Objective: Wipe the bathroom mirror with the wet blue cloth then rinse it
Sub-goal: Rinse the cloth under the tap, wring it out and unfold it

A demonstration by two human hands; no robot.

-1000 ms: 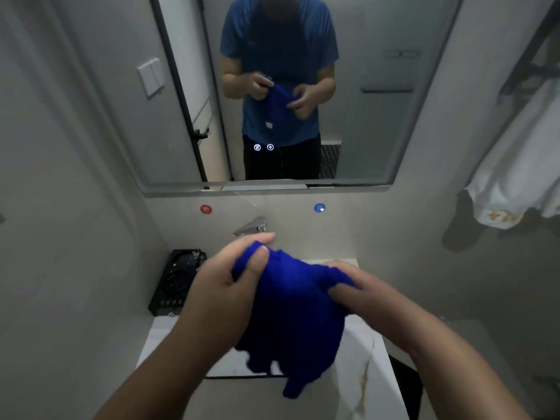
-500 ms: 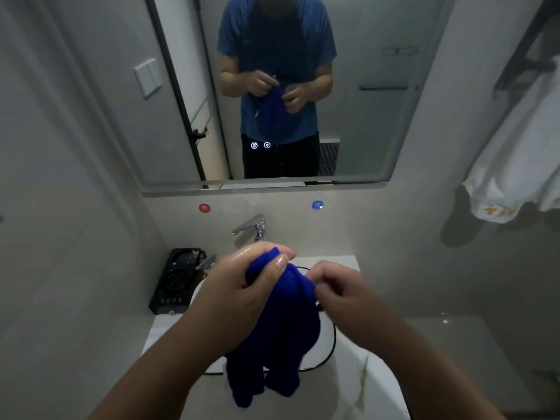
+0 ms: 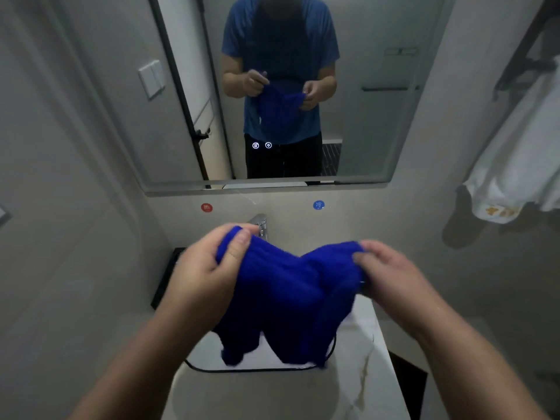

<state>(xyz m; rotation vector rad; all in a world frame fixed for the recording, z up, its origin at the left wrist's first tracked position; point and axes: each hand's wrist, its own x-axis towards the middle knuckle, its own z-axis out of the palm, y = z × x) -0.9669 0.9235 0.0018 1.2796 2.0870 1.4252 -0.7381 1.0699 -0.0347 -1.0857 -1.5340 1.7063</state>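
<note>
The blue cloth (image 3: 288,295) hangs spread between both hands above the sink basin (image 3: 260,389). My left hand (image 3: 206,268) pinches its upper left corner with thumb over the fabric. My right hand (image 3: 388,274) grips the upper right corner. The cloth's lower folds dangle over the basin's dark rim. The bathroom mirror (image 3: 378,122) fills the wall ahead and reflects a person in a blue shirt holding the cloth. The chrome tap (image 3: 260,224) pokes out just behind my left hand.
A black object (image 3: 165,283) sits on the counter left of the basin. A white towel (image 3: 521,159) hangs from a dark rack at the right. Red (image 3: 206,207) and blue (image 3: 318,204) round stickers sit on the wall under the mirror.
The cloth was bunched in my left hand half a second ago; my right hand has taken a corner and pulled right, spreading it out between both hands.
</note>
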